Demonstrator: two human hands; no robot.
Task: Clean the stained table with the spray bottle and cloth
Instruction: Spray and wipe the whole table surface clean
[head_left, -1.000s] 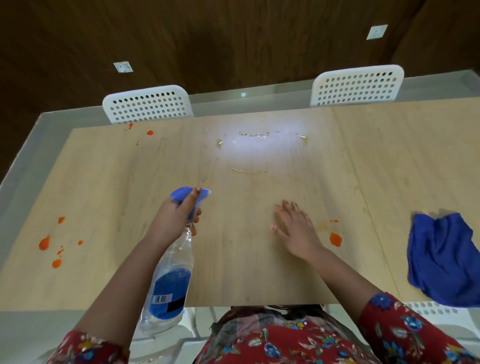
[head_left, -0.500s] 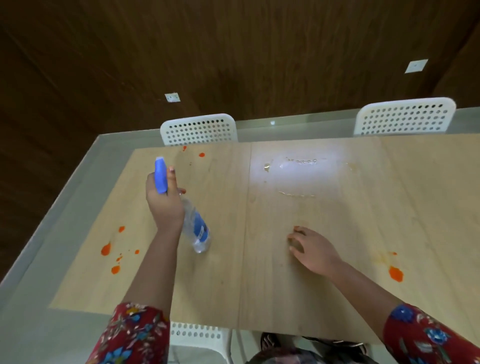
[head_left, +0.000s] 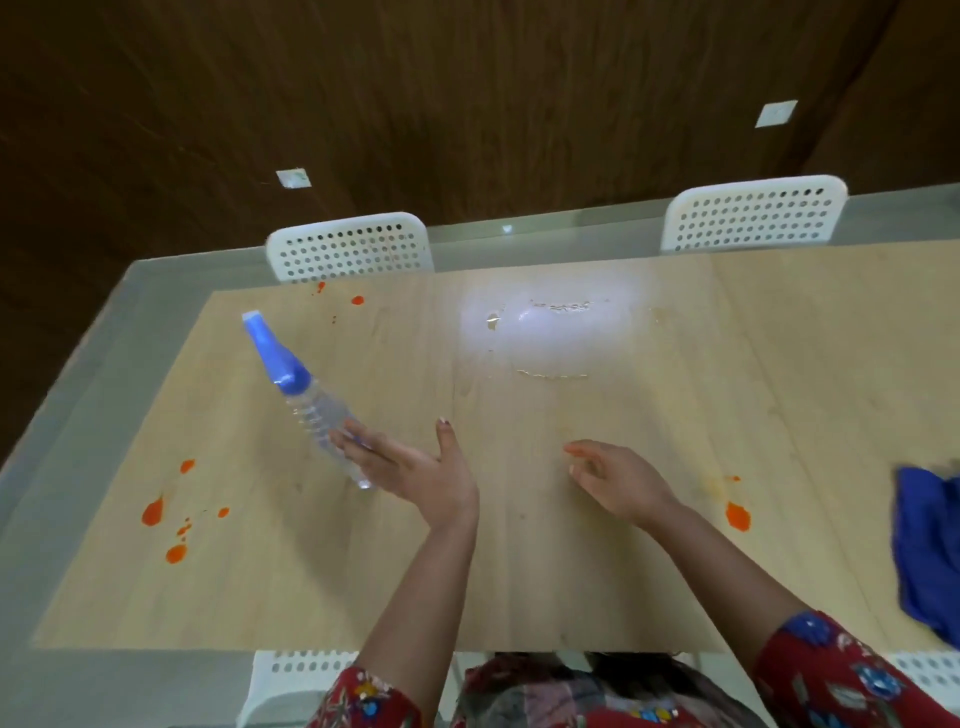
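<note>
On the pale wooden bench (head_left: 519, 545), a clear plastic spray bottle with a blue trigger head (head_left: 306, 395) sits tilted, nozzle pointing away from the person, its base against the fingers of the left hand (head_left: 415, 467). That hand is spread flat, palm up, not gripping; whether the bottle rests on the bench cannot be told. The right hand (head_left: 618, 478), just right of the bottle, hangs loosely curled and empty. Orange stains (head_left: 154, 512) lie left of the bottle, another (head_left: 737, 515) to its right. A crumpled blue cloth (head_left: 930, 551) waits far right of the bottle, probably for wiping next.
</note>
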